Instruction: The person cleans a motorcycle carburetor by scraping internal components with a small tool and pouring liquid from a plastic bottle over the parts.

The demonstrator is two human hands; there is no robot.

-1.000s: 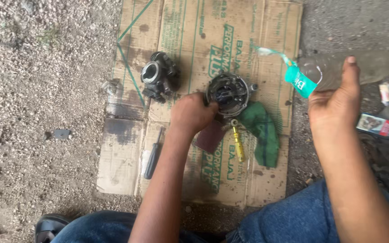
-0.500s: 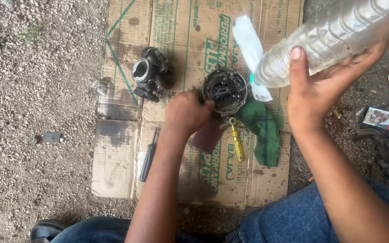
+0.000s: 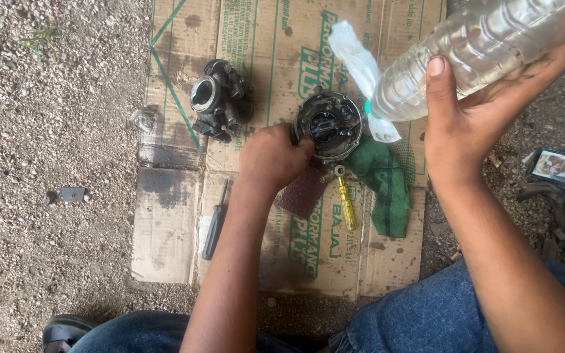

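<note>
Fingers of the left hand point(image 3: 274, 159) are curled tight on the left rim of a round metal engine part point(image 3: 329, 125), pinning it to the cardboard sheet point(image 3: 276, 72). Right hand point(image 3: 472, 124) is wrapped under a clear plastic bottle point(image 3: 485, 46), thumb pressed across its side, fingers closed around the far side.

Bottle: ribbed, transparent, clear liquid inside, a crumpled white plastic scrap point(image 3: 361, 72) hanging at its neck. Long axis runs diagonally from upper right down to lower left, neck end low, pointing at the round part and sitting just above its right edge.

Round part: dark, greasy, disc-shaped, open face up with black internals visible, lying near the middle of the cardboard. A second part, a dark cast carburetor body point(image 3: 218, 99) with a round bore facing up, lies apart to its left.

Just below the round part: a small brass fitting with a yellow-handled tool point(image 3: 346, 206) lying lengthwise toward the person, a brown sandpaper square point(image 3: 303, 191) partly under the left wrist, and a green rag point(image 3: 384, 186) bunched to the right. A black-handled screwdriver point(image 3: 216, 222) lies further left, roughly parallel to the forearm.

Cardboard is flattened, oil-stained, on gravel ground point(image 3: 47, 131). Blue denim at the bottom edge.
</note>
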